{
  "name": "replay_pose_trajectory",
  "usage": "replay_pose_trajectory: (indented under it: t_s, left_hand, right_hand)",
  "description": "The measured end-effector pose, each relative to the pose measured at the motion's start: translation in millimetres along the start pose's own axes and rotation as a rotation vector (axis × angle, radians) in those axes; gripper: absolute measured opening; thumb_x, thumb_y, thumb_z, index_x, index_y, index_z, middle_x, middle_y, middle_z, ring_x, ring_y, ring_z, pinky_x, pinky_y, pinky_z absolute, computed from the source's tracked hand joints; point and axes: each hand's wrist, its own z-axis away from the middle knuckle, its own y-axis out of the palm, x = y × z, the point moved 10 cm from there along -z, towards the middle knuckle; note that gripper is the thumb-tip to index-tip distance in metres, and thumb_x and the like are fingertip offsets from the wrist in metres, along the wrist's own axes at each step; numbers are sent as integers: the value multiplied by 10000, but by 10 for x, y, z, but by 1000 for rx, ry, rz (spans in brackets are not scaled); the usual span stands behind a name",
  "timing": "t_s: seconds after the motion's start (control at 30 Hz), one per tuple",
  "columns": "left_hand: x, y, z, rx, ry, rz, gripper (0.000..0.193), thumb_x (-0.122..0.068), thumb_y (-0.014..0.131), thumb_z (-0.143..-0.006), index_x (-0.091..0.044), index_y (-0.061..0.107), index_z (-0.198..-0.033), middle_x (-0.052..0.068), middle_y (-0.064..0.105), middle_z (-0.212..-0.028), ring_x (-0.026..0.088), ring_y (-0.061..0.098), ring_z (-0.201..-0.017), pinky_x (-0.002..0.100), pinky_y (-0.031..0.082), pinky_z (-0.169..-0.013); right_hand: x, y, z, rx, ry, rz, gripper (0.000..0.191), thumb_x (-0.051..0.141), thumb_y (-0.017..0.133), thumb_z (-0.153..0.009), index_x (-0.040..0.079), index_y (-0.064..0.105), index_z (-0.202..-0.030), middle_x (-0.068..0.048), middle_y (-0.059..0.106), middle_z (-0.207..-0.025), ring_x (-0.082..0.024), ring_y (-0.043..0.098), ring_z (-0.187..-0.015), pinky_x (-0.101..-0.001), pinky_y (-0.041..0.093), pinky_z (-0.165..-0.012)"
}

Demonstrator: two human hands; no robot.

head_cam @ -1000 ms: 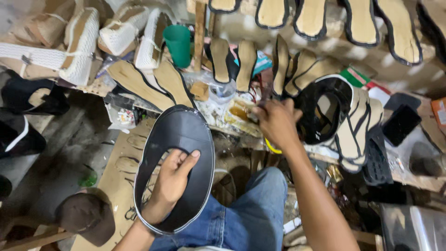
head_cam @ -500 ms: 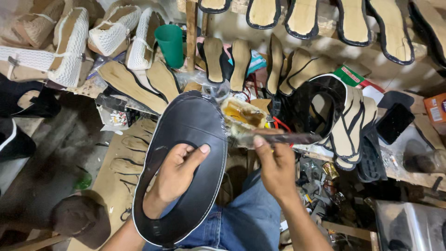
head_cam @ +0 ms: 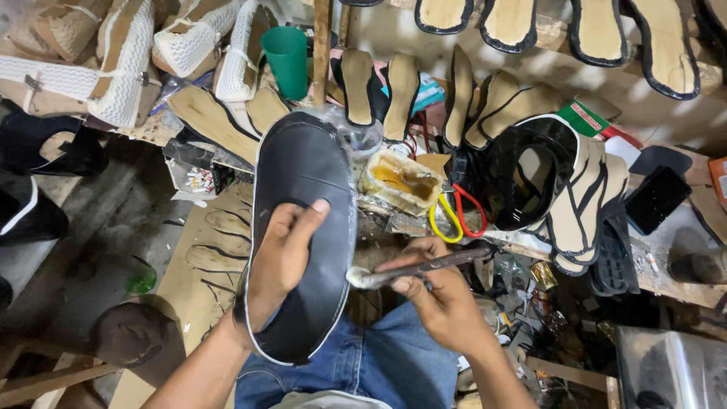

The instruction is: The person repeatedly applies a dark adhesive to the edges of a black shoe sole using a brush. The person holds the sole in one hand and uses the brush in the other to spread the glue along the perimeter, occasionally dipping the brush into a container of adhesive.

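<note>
Holding: the left hand lies flat across a black sole with a pale edge, propped over the lap and running from 6 o'clock up toward 12.
Left fingers: spread over the dark face of the sole, one fingertip pressed near its middle; they clasp the sole from the 9 o'clock edge.
Right hand: the right hand sits at 3 o'clock of the sole, just beside its lower half.
Right fingers: curled closed around a dark brush held almost level.
Brush tip: the pale, wet end points to 9 o'clock and meets the sole's white rim.
Glue tub: a small pale tub of amber glue stands on the cluttered surface at 1 o'clock of the right hand, apart from it.
Scissors: a pair with yellow and red handles lies just right of the tub.
Around: tan insoles and a green cup stand at 12 o'clock; blue jeans show below.
</note>
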Motion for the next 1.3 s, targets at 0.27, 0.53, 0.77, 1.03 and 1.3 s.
replay_pose_trajectory:
  t_s: [0.27,0.53,0.77,1.03,1.3]
  left_hand:
    - [-172,428,52,465,320,-93,356,-289,678,-1018,43,552,-1047,146,604,-950,175,552,-894,365,464,-789]
    - [-209,103,49,55,332,-413,313,-355,580,-996,-48,579,-1055,67,535,-690,140,504,-623,337,443,-598]
    - [-488,142,191,-4,365,-269,359,-297,577,-1061,-11,496,-860,77,386,-673,129,369,-633,316,374,-559]
    - [-526,241,178,36,333,-218,319,-275,577,-1072,-31,525,-873,-5,361,-705,94,360,-685,278,377,-593]
    - [-542,51,43,18,298,-42,321,-273,605,-1046,-50,475,-855,-51,374,-755,77,383,-707,270,367,-590]
  right_hand:
    - [-300,-356,-81,-427,220,107,263,215,630,-1008,81,704,-1222,-82,726,-1009,-269,609,-941,-394,482,-854]
    - [-387,-467,-419,-296,278,687,237,291,718,-981,67,772,-1038,-170,695,-992,-316,608,-964,-414,427,-861]
    - [-59,-66,-167,-279,81,-91,258,197,638,-1019,9,714,-1180,-90,712,-1163,-159,648,-1084,-314,505,-953]
    - [302,-86,-111,-286,-88,290,218,125,667,-990,25,721,-1177,-118,715,-1136,-301,615,-1088,-374,481,-948]
    - [466,86,128,-75,-126,247,160,171,688,-923,60,716,-1035,-100,700,-1006,-281,633,-992,-415,459,-857]
